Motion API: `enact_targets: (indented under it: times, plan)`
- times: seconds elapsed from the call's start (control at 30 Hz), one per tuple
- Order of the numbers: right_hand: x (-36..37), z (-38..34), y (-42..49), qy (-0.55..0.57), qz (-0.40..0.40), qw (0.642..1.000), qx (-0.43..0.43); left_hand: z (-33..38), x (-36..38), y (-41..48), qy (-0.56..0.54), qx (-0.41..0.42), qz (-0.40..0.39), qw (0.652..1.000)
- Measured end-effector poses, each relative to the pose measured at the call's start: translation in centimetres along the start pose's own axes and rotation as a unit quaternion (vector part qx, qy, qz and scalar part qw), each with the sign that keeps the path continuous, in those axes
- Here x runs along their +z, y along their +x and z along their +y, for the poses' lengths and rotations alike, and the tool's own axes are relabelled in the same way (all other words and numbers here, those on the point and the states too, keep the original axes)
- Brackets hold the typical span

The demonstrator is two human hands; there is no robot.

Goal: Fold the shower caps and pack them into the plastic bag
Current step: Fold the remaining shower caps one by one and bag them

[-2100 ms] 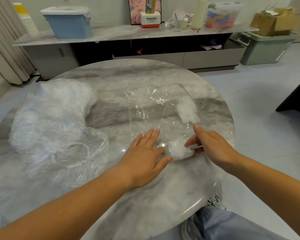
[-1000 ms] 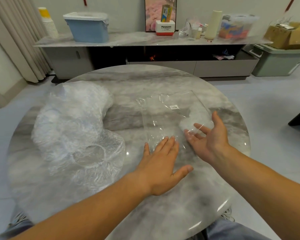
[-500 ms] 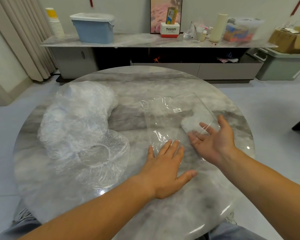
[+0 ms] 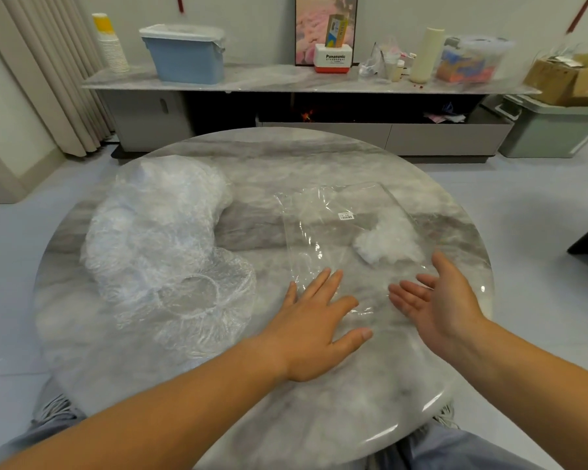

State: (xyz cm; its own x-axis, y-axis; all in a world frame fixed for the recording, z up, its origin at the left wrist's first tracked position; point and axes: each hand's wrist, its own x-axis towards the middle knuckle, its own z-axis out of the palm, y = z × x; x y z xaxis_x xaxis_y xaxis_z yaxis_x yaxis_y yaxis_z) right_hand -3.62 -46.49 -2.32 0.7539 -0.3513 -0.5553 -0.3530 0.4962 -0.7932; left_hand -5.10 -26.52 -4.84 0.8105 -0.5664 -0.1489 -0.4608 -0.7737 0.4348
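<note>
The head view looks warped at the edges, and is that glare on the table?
Head view: the wide-angle lens tilts the curtain; yes, light glints on the near rim of the table and on the plastic bag; the cardboard box is smeared.

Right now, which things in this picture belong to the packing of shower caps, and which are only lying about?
For the job: plastic bag; folded shower caps inside it; pile of loose shower caps at the left of the table.

Lying about: blue bin, stack of paper cups, Panasonic box, cardboard box, green crate, all beyond the table.
</note>
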Motion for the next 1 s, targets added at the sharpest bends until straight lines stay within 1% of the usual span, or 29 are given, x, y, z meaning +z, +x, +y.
enact_targets:
  times: [0.03,0.1,0.17,0.2,0.27,0.3,0.33,0.37,0.4,0.43,0.47,0.5,0.53,0.57,0.6,0.67,0.73,0.87,0.93,1.0]
  plan:
    - [-0.1,0.2,-0.8,-0.041,0.006,0.999,-0.013,-0.3,-0.4,-0.6,-0.008,0.007,0.02,1.0]
    - [0.0,0.6,-2.6,-0.116,-0.016,0.993,-0.035,-1.4,-1.0,-2.1,0.003,0.002,0.063,0.998]
    - [1.3,1.1,-4.7,-0.167,-0.093,0.981,-0.043,-3.2,-1.6,-4.2,0.039,-0.031,0.102,0.994]
    - [2.0,1.5,-5.4,-0.199,-0.138,0.969,-0.048,-4.1,-1.8,-5.2,0.055,-0.057,0.112,0.991]
    - [3.9,2.9,-6.7,-0.297,-0.223,0.925,-0.074,-6.2,-2.2,-8.2,0.077,-0.117,0.113,0.984]
    - [4.6,3.6,-7.1,-0.352,-0.261,0.894,-0.1,-7.1,-2.2,-9.6,0.086,-0.139,0.109,0.981]
    - [5.4,4.4,-7.5,-0.407,-0.299,0.853,-0.132,-8.0,-2.3,-11.2,0.093,-0.157,0.103,0.978]
    - [5.9,5.0,-7.7,-0.46,-0.336,0.804,-0.169,-8.6,-2.2,-12.4,0.095,-0.167,0.098,0.977]
    - [6.5,5.8,-7.9,-0.512,-0.373,0.745,-0.208,-9.4,-2.1,-13.6,0.09,-0.172,0.09,0.977]
    - [7.0,6.5,-7.8,-0.564,-0.404,0.677,-0.247,-10.0,-2.0,-14.6,0.082,-0.169,0.075,0.979]
    - [7.5,7.2,-7.7,-0.609,-0.426,0.608,-0.278,-10.6,-1.9,-15.2,0.076,-0.158,0.057,0.983]
    - [8.0,8.0,-7.4,-0.645,-0.443,0.548,-0.297,-11.0,-1.8,-15.7,0.072,-0.144,0.038,0.986]
    - [8.4,8.8,-7.1,-0.67,-0.452,0.501,-0.308,-11.4,-1.7,-16.2,0.068,-0.132,0.023,0.989]
    - [8.6,9.4,-6.9,-0.687,-0.457,0.466,-0.321,-11.5,-1.6,-16.5,0.066,-0.12,0.014,0.99]
    - [8.7,10.1,-6.6,-0.699,-0.455,0.441,-0.332,-11.6,-1.5,-16.9,0.066,-0.109,0.009,0.992]
    - [8.6,10.9,-6.3,-0.711,-0.442,0.414,-0.358,-11.7,-1.2,-17.4,0.076,-0.076,0.015,0.994]
    - [8.2,11.0,-6.4,-0.705,-0.439,0.401,-0.387,-11.5,-1.1,-17.7,0.078,-0.051,0.019,0.995]
    - [6.3,10.1,-6.8,-0.69,-0.438,0.398,-0.417,-11.2,-0.9,-18.0,0.071,-0.015,0.037,0.997]
    - [4.8,9.4,-7.0,-0.682,-0.432,0.404,-0.43,-11.2,-0.5,-18.1,0.062,0.005,0.059,0.996]
    - [3.4,8.8,-7.2,-0.667,-0.429,0.419,-0.442,-11.0,-0.2,-18.3,0.069,0.037,0.092,0.993]
